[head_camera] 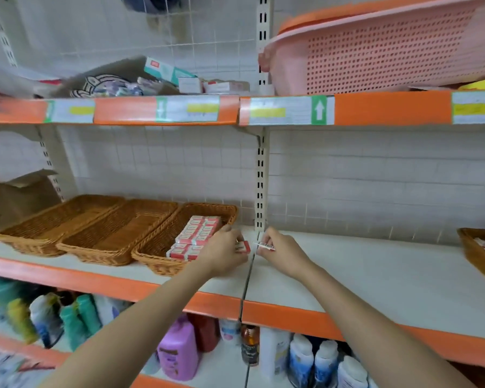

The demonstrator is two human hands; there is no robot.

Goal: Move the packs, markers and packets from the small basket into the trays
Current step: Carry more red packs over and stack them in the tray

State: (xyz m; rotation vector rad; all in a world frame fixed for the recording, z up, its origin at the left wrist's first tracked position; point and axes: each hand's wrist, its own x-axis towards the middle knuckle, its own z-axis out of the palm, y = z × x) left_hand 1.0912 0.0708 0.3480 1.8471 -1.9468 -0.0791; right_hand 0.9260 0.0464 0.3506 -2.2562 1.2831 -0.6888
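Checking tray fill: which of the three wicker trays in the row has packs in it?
The rightmost wicker tray, next to the left hand: it holds stacked red-and-white packs. The middle tray and left tray show only bare weave.

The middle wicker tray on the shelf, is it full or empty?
Empty. The middle wicker tray shows only bare woven bottom, while the right-hand tray beside it holds red and white packs.
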